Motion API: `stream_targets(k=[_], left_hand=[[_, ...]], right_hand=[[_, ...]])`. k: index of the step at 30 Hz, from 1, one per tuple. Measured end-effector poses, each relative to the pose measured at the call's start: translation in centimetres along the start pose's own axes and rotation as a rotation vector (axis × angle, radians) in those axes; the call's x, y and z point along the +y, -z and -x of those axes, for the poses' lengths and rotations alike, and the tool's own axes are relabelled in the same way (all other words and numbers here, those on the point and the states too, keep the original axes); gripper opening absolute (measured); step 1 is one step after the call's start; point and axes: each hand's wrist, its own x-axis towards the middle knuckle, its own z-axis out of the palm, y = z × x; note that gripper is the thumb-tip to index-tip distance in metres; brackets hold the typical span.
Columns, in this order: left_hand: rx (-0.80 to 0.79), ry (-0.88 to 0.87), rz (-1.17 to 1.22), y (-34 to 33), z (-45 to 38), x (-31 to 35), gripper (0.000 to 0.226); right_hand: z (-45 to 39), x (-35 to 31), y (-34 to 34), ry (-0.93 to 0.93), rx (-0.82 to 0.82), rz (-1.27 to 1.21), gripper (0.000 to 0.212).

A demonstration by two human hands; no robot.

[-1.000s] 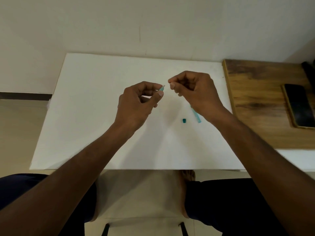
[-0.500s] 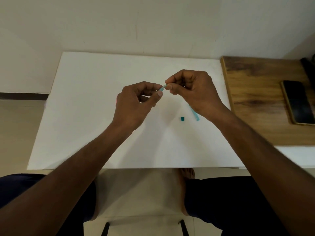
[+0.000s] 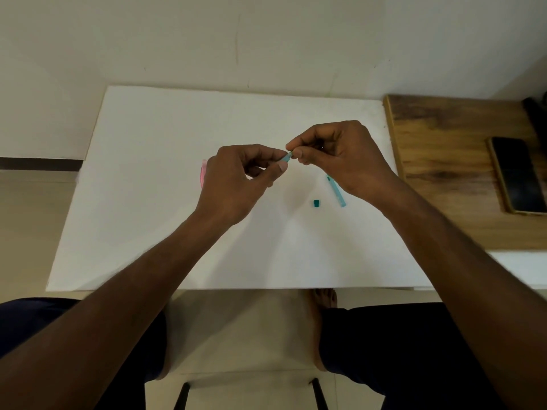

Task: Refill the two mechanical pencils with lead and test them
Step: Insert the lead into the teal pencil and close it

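The right hand (image 3: 340, 155) has moved in and now pinches at the end of the teal pencil (image 3: 287, 156). The left hand (image 3: 236, 179) grips that pencil, so lead is likely going in.

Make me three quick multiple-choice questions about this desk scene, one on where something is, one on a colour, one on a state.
1. Where is the phone?
A. on the wooden surface
B. on the white board
C. in a hand

2. What colour is the small cap lying loose on the white board?
A. red
B. teal
C. black

3. What is the left hand doing?
A. lying flat
B. hanging idle
C. gripping a teal pencil

Answers: 1 A, it lies far right on the wood. 2 B, it matches the teal piece beside it. 3 C, the pencil end pokes from its fingers toward the right hand.
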Motion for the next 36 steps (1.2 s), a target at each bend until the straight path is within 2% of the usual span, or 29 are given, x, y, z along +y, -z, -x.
stream_targets(k=[12, 17, 21, 23, 25, 27, 28, 32, 36], left_hand=[[0.013, -0.001, 0.014, -0.3, 0.1, 0.1, 0.011], [0.033, 0.083, 0.126, -0.8, 0.2, 0.2, 0.013], [0.033, 0.186, 0.204, -1.1, -0.3, -0.1, 0.017], [0.05, 0.28, 0.248, -1.0, -0.7, -0.6, 0.018], [0.083, 0.357, 0.292, -0.7, -1.2, -1.1, 0.017], [0.105, 0.375, 0.252, -0.7, -1.5, -1.4, 0.016], [0.11, 0.361, 0.196, -0.7, -1.7, -1.5, 0.015], [0.126, 0.305, 0.024, -1.2, -1.9, -2.0, 0.015], [0.121, 0.291, -0.05, -1.5, -2.0, -2.6, 0.021]], right_hand=[[0.1, -0.2, -0.2, -0.039, -0.032, 0.008, 0.008], [0.1, -0.5, -0.8, -0.081, 0.01, -0.074, 0.01], [-0.2, -0.9, -0.7, -0.104, 0.058, -0.108, 0.021], [-0.5, -0.6, 0.1, -0.144, 0.121, -0.047, 0.021], [-0.5, 0.2, 1.2, -0.164, 0.156, 0.223, 0.013], [0.0, 0.9, 2.0, -0.183, 0.087, 0.526, 0.01], [0.2, 1.2, 2.1, -0.215, 0.025, 0.601, 0.01], [1.2, 1.6, 1.6, -0.38, -0.2, 0.638, 0.019], [1.6, 1.2, 0.4, -0.411, -0.27, 0.63, 0.025]])
